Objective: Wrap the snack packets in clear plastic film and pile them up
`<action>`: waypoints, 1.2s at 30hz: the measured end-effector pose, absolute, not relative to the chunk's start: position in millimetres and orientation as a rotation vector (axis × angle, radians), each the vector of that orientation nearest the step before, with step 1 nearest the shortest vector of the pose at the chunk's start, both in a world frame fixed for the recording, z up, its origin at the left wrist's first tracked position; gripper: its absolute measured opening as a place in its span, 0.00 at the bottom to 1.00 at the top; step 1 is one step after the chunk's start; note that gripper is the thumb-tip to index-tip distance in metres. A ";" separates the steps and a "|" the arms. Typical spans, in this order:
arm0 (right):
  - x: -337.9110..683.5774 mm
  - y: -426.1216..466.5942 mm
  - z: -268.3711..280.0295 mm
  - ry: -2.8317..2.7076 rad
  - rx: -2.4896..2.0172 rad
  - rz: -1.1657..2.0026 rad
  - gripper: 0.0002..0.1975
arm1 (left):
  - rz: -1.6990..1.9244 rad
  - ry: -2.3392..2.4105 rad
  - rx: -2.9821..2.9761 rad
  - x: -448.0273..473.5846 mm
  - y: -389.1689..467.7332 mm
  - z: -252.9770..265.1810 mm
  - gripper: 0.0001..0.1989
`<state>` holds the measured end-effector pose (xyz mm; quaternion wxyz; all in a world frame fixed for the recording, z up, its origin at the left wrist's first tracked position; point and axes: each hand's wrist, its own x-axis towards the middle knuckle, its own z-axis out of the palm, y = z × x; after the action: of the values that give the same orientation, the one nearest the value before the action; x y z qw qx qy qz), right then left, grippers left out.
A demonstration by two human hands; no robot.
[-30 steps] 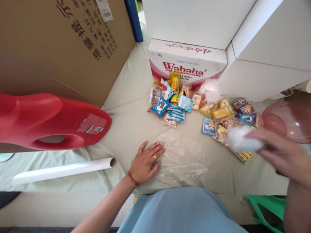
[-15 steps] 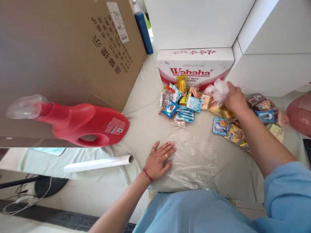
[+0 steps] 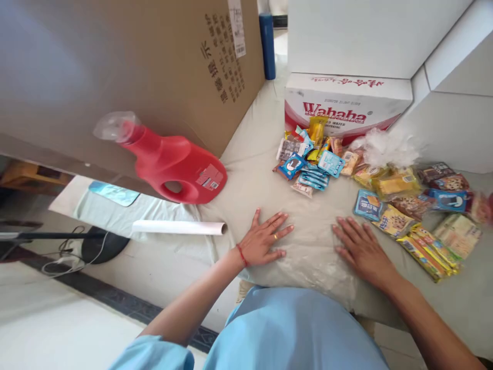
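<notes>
My left hand (image 3: 265, 240) lies flat with spread fingers on the left part of a clear plastic sheet (image 3: 308, 264) over the pale tablecloth. On the sheet's right side rests my right hand (image 3: 358, 249), palm down, fingers stretched out and holding nothing. Beyond it sits a crumpled clear plastic bag (image 3: 389, 148), among wrapped snacks. Close to the right fingers are a blue snack packet (image 3: 367, 204) and a yellow cookie packet (image 3: 395, 221). Several yellow stick-shaped packets (image 3: 427, 252) lie right of that hand. Farther back is a heap of small blue packets (image 3: 314, 177).
A Wahaha carton (image 3: 346, 105) stands behind the snacks, against white cabinets (image 3: 354, 36). To the left are a red detergent jug (image 3: 181, 167), a big brown cardboard box (image 3: 154, 67) and a white roll (image 3: 179, 227) near the table edge. A blue cylinder (image 3: 267, 46) stands behind.
My right hand has let go of the crumpled plastic bag by the carton and come back onto the clear sheet. My left hand stays on the sheet, fingers more spread. The view has shifted left.
</notes>
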<state>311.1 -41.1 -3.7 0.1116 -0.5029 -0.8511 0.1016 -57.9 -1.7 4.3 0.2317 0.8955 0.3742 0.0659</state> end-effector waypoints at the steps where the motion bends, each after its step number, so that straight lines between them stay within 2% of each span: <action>1: 319.4 -40.9 -4.9 -2.447 -1.506 0.280 0.28 | 0.181 1.039 2.453 -61.7 -2.9 5.8 0.37; 5: 335.1 -28.5 20.7 -2.203 -1.474 0.313 0.30 | 0.291 1.403 2.275 -70.5 -14.3 14.0 0.37; 9: 307.7 -43.5 45.1 -2.031 -1.506 0.287 0.21 | 0.455 2.038 1.883 -53.2 -31.4 18.5 0.26; 12: 284.7 -64.1 33.6 -2.162 -1.450 0.358 0.20 | 0.561 1.942 1.850 -32.2 -44.7 20.7 0.18; 15: 278.4 -73.6 6.7 -2.322 -1.500 0.391 0.24 | 0.762 1.680 1.732 -16.1 -50.9 23.6 0.08; 17: 280.4 -73.0 -9.4 -2.329 -1.544 0.350 0.27 | 0.852 1.561 1.554 -10.9 -48.8 25.6 0.05; 21: 280.9 -64.9 -23.7 -2.285 -1.579 0.307 0.28 | 0.747 1.599 1.262 -19.2 -41.4 26.6 0.06; 24: 277.3 -61.4 -17.1 -2.256 -1.584 0.345 0.28 | 0.606 1.815 1.442 -38.2 -45.1 24.7 0.03; 26: 275.9 -61.2 -6.1 -2.227 -1.564 0.358 0.28 | 0.586 1.913 1.550 -53.2 -49.2 27.1 0.12; 28: 274.6 -64.6 7.9 -2.170 -1.552 0.326 0.27 | 0.699 2.023 1.682 -65.5 -49.7 37.2 0.15; 30: 271.1 -73.5 21.0 -2.113 -1.541 0.289 0.24 | 0.856 2.063 1.826 -69.3 -43.9 54.4 0.13; 33: 261.5 -95.8 30.5 -2.203 -1.418 0.349 0.20 | 0.852 1.836 2.112 -52.2 -22.3 76.8 0.13; 36: 257.0 -120.9 24.8 -2.500 -1.244 0.501 0.22 | 0.640 1.487 2.345 -16.7 3.5 70.8 0.18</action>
<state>257.0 -120.9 24.8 0.1517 -0.4336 -0.8709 0.1746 -16.7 3.5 70.8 0.1454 0.8141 0.5164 0.2223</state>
